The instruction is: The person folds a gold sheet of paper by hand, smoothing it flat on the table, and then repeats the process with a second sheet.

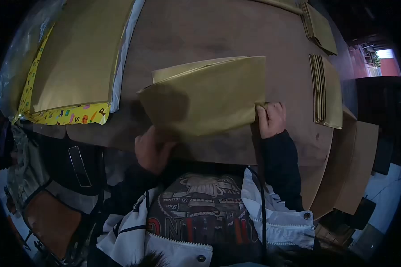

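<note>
A folded sheet of gold-brown paper (209, 100) is held up over the table's near edge, its layers parted along the upper left. My right hand (272, 120) pinches its lower right corner, thumb in front. At the lower left edge, my left hand (150, 150) grips the same paper, with some of its fingertips in shadow or hidden by the sheet. A dark shadow falls across the left part of the paper.
A stack of flat gold-brown sheets (82, 53) lies at left on yellow printed wrapping (71, 115). Folded paper bundles (332, 95) sit along the table's (200, 31) right side. An open cardboard box (358, 164) stands at right. A chair (53, 220) is at lower left, near a phone (79, 167).
</note>
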### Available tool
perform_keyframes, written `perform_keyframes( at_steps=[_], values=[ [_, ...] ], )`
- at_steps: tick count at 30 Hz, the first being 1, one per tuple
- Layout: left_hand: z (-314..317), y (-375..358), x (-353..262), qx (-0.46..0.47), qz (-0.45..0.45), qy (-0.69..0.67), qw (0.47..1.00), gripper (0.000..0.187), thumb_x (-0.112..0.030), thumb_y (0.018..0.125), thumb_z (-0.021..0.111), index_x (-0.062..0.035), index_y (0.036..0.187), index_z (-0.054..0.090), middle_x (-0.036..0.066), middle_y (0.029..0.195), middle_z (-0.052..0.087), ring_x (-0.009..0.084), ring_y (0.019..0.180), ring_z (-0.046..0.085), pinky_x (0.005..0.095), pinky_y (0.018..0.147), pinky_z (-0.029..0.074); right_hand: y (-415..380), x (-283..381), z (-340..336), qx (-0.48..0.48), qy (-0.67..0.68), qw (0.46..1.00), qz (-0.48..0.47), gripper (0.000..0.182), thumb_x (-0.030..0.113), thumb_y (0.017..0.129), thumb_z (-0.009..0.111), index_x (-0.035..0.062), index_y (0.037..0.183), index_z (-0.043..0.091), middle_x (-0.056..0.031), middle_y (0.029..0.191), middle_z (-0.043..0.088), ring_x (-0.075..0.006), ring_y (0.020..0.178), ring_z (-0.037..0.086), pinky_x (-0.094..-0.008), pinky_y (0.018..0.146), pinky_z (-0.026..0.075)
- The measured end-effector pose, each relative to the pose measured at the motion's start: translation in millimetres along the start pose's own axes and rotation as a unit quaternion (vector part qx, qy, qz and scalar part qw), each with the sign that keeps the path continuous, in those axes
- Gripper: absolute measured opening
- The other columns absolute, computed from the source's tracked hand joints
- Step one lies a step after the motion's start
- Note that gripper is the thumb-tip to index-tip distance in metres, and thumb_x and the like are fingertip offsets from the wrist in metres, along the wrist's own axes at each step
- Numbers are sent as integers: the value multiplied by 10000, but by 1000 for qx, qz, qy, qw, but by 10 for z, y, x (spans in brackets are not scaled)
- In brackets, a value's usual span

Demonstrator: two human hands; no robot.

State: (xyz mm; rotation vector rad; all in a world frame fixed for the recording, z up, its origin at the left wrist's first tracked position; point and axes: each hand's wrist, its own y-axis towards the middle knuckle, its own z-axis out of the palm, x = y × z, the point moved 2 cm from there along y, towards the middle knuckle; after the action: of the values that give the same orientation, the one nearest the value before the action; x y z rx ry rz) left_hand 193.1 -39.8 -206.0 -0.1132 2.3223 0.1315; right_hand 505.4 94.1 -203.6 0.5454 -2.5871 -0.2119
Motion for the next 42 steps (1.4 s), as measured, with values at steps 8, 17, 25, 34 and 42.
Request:
perform_keyframes(
  at_steps=[8, 17, 25, 34, 42],
  values=[
    [-118, 163, -113, 18, -52, 6, 998, 682, -135, 756, 688, -36, 1362, 389, 53, 742, 634, 272, 729, 606, 394, 680, 378, 135, 143, 118, -38, -120, 992, 7, 183, 196, 893, 587, 64, 781, 649, -113, 682, 614, -295, 721, 573, -450, 843, 396],
    [-84, 297, -19, 40, 26, 97, 994, 489, -97, 801, 638, -16, 1267, 512, 90, 752, 629, 260, 649, 598, 370, 600, 414, 156, 151, 110, -32, -109, 992, 48, 251, 228, 901, 572, 42, 749, 642, -137, 685, 619, -323, 709, 578, -442, 830, 403],
    [-79, 330, -35, 38, 6, 101, 994, 409, -119, 825, 621, -32, 1220, 567, 96, 829, 664, 261, 692, 622, 366, 624, 413, 168, 152, 117, -19, -98, 993, 62, 223, 218, 891, 585, 55, 749, 638, -137, 691, 620, -324, 701, 581, -444, 825, 409],
    [-120, 367, -77, 20, 47, 131, 990, 356, -157, 812, 630, -81, 1156, 579, 104, 751, 646, 294, 664, 626, 415, 576, 424, 124, 139, 160, -48, -129, 990, 29, 128, 181, 867, 622, 80, 789, 620, -82, 691, 605, -299, 691, 566, -418, 771, 406],
    [-122, 364, -23, 39, 17, 165, 985, 301, -168, 824, 631, -96, 1117, 631, 55, 785, 646, 235, 695, 630, 359, 591, 404, 172, 227, 121, -46, -157, 986, 21, 160, 139, 812, 653, 98, 967, 661, -79, 971, 592, -266, 917, 536, -447, 866, 358]
  ],
)
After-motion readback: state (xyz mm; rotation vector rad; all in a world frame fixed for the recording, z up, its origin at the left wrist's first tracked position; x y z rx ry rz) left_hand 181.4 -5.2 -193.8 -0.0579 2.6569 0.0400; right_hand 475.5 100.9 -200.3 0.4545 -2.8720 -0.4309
